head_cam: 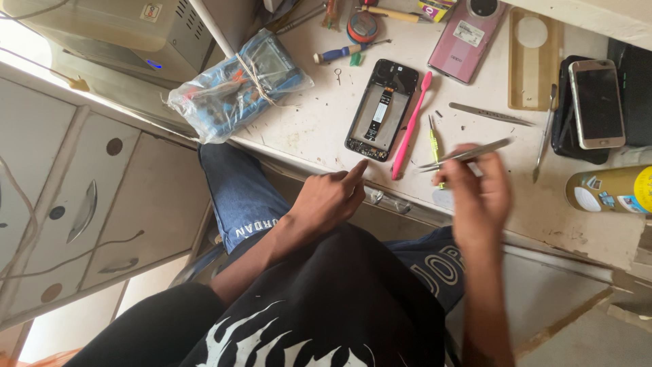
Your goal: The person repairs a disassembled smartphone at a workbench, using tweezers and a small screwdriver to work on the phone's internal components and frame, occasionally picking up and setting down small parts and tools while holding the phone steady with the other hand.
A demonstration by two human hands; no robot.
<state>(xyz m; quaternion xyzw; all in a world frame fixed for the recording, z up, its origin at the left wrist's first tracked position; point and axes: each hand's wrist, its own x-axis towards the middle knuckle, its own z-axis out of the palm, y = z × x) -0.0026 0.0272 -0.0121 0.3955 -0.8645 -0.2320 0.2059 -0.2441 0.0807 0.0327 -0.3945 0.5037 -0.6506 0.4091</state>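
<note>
Right hand (479,194) pinches metal tweezers (465,155) above bench (305,129); left hand (333,197) empty, fingers loosely curled, index pointing near opened phone frame (382,109) beside pink toothbrush (411,124).

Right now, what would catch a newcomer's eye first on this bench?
The opened phone with its back off lies mid-bench, a pink toothbrush alongside. The right hand holds tweezers just right of them, while the left hand points a finger at the phone's near corner.
</note>
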